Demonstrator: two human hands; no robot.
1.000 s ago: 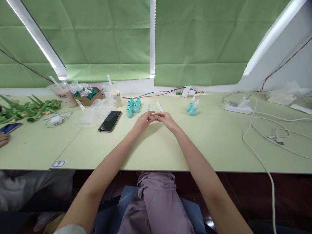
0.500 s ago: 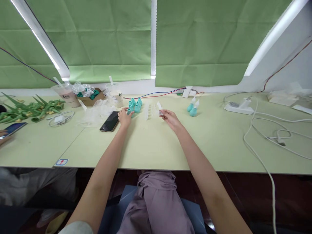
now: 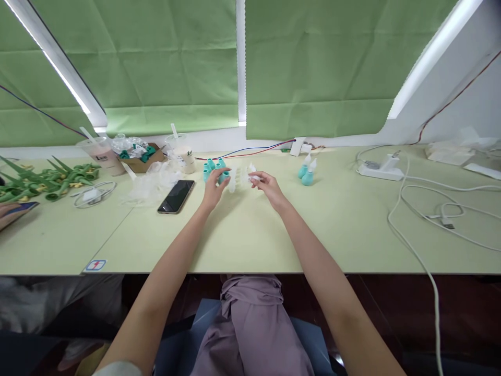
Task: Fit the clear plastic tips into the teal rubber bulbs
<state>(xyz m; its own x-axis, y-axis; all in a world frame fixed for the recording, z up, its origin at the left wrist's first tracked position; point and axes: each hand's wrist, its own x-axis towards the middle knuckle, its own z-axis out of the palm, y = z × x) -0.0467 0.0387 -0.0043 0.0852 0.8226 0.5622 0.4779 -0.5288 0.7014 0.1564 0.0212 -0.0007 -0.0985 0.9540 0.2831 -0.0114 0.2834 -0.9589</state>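
Observation:
My left hand (image 3: 214, 189) has its fingers closed around a small teal rubber bulb (image 3: 224, 176), partly covered by the fingertips. Behind that hand stand several more teal bulbs (image 3: 206, 173) with open necks. My right hand (image 3: 268, 187) pinches a small translucent white nozzle tip (image 3: 253, 177), mostly hidden by the fingers. Between the two hands, rows of similar clear white tips (image 3: 233, 183) stand on the table. Off to the right are two teal bulbs (image 3: 307, 178) with white pointed tips fitted on top.
A phone (image 3: 176, 197) lies left of my left arm. Behind it are plastic wrap (image 3: 151, 180), a cardboard box (image 3: 146, 163) and two drink cups (image 3: 183, 156). Green plant-like pieces (image 3: 50, 180) lie far left, near another person's hand. White cables and a power strip (image 3: 381, 171) occupy the right.
My left hand has moved right from the bulb group toward the clear tips, bringing a teal bulb with it. My right hand stays near the tips, still pinching one.

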